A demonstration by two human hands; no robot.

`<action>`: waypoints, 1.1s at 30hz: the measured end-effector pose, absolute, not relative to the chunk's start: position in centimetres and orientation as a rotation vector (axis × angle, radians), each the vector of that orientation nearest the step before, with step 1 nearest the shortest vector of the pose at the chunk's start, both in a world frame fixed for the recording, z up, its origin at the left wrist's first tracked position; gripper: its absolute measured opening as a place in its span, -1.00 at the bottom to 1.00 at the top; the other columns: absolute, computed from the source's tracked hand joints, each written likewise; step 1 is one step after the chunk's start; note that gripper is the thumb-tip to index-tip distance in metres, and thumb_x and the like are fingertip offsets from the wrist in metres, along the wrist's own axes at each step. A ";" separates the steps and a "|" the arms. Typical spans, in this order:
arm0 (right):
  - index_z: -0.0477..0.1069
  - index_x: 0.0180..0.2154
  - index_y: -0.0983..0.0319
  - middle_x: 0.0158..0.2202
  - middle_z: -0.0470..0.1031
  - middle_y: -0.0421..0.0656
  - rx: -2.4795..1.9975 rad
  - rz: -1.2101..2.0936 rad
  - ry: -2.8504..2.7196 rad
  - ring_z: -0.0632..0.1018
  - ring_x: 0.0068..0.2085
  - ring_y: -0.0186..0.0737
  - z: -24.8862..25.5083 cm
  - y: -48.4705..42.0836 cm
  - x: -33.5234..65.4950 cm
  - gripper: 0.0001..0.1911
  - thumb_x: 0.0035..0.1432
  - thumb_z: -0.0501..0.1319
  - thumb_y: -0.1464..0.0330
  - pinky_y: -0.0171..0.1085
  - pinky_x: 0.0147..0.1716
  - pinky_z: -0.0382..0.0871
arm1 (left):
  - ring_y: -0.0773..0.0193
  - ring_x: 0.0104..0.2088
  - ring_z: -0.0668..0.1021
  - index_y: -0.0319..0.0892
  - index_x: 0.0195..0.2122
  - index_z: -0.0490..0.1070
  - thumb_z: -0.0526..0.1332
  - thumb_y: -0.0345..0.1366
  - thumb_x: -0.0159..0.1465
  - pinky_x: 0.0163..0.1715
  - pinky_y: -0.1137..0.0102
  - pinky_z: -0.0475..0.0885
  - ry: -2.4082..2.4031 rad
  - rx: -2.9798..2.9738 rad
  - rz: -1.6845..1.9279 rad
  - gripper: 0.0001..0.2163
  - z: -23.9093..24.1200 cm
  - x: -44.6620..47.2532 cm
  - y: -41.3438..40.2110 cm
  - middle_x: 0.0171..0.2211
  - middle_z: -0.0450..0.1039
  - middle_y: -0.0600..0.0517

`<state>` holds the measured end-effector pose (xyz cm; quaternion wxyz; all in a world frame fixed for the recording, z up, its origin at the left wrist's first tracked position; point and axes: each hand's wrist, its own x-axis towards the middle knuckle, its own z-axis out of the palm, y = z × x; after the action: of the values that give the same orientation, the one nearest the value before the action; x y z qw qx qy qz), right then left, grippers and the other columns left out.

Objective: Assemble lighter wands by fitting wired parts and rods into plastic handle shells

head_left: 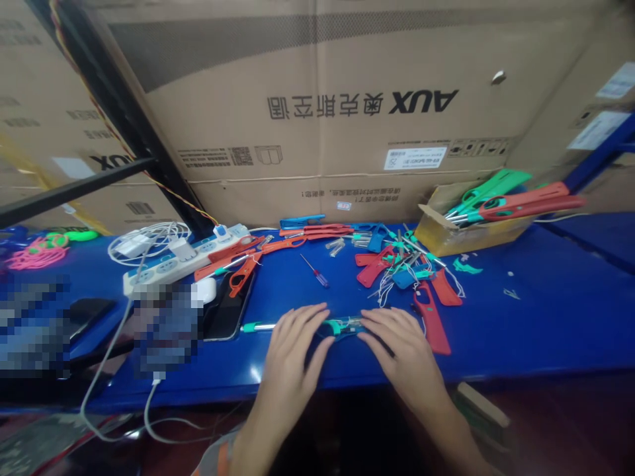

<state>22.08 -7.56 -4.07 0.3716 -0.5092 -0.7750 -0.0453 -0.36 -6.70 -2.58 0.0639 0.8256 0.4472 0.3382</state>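
Note:
My left hand [294,344] and my right hand [397,344] rest palm-down at the near edge of the blue table [520,330]. Between their fingertips lies a long teal plastic lighter-like tool [342,325] with a metal tip poking out to the left. Both hands press on it, fingers fairly straight. A small red-handled screwdriver [315,270] lies just beyond the hands. Right of my right hand lie red plastic shells [432,320] and a heap of red, blue and teal parts with thin wires [397,264].
A cardboard box [471,231] holding green and red tools stands at the back right. A white power strip [183,261] with cables and a dark phone [229,307] lie on the left. Large cardboard cartons [347,106] wall the table's back. Blurred patches cover things at the left.

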 end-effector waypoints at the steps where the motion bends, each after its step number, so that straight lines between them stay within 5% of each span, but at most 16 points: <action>1: 0.54 -0.07 0.19 0.01 0.60 -0.07 -1.330 -0.137 -1.976 0.56 0.03 -0.02 -4.1 -7.5 22.1 -0.81 0.32 0.23 0.35 0.07 0.09 0.36 | 0.11 0.21 0.40 -0.03 0.21 0.28 0.15 -0.30 0.43 0.23 0.07 0.29 1.375 2.475 1.049 -0.67 -2.7 -0.9 -6.6 0.18 0.42 -0.04; 8: 0.45 0.07 0.15 0.21 0.41 0.01 -1.426 -0.112 -1.896 0.42 0.19 0.10 -3.9 -7.8 21.9 -0.65 0.30 0.24 0.19 0.14 0.12 0.34 | 0.03 0.23 0.39 -0.06 0.20 0.30 0.18 -0.22 0.41 0.22 0.00 0.33 1.440 2.525 0.977 -0.66 -3.2 -1.8 -5.9 0.16 0.43 -0.06; 14: 0.40 0.11 0.11 0.18 0.43 -0.04 -1.371 -0.087 -1.864 0.43 0.18 -0.03 -2.5 -6.7 25.3 -0.69 0.38 0.09 0.39 0.08 0.16 0.29 | 0.00 0.20 0.42 -0.11 0.13 0.36 0.18 -0.22 0.42 0.16 -0.02 0.38 1.494 2.539 1.021 -0.72 -3.6 -1.3 -6.1 0.09 0.50 -0.07; 19: 0.42 0.14 0.21 0.17 0.45 0.06 -1.465 -0.435 -2.201 0.45 0.12 0.13 -1.2 -2.0 30.9 -0.62 0.31 0.10 0.43 0.09 -0.03 0.34 | -0.03 0.22 0.40 -0.13 0.06 0.41 0.18 -0.23 0.41 0.17 -0.07 0.37 1.485 2.540 1.047 -0.76 -3.9 -1.4 -6.0 0.07 0.51 -0.07; 22: 0.44 0.13 0.19 0.09 0.53 0.01 -1.392 -0.356 -2.452 0.50 0.01 0.04 -0.1 0.7 32.7 -0.59 0.30 0.08 0.49 -0.03 -0.16 0.33 | -0.02 0.24 0.37 -0.14 0.09 0.39 0.16 -0.22 0.42 0.17 -0.04 0.37 1.509 2.515 1.032 -0.74 -3.8 -1.4 -6.1 0.10 0.49 -0.07; 26: 0.44 0.11 0.16 0.00 0.55 -0.02 -1.269 -0.176 -2.503 0.51 -0.04 0.00 2.0 2.6 33.3 -0.66 0.34 0.16 0.31 -0.03 -0.15 0.32 | -0.03 0.27 0.35 -0.14 0.18 0.31 0.16 -0.17 0.42 0.18 -0.02 0.36 1.539 2.497 0.967 -0.65 -3.5 -1.4 -6.5 0.14 0.45 -0.09; 33: 0.47 0.04 0.08 -0.20 0.50 -0.13 -1.177 0.121 -1.687 0.52 -0.25 -0.11 6.4 3.9 35.0 -0.54 0.10 0.39 0.16 -0.04 -0.17 0.44 | -0.02 0.28 0.33 -0.14 0.20 0.28 0.12 -0.17 0.44 0.19 0.02 0.35 1.582 2.477 0.956 -0.65 -3.4 -1.4 -6.6 0.16 0.44 -0.09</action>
<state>35.02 3.90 6.40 0.5146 -0.4899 -0.7019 0.0504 -1.43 -6.61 -3.36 0.0256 0.8011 0.5118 0.3094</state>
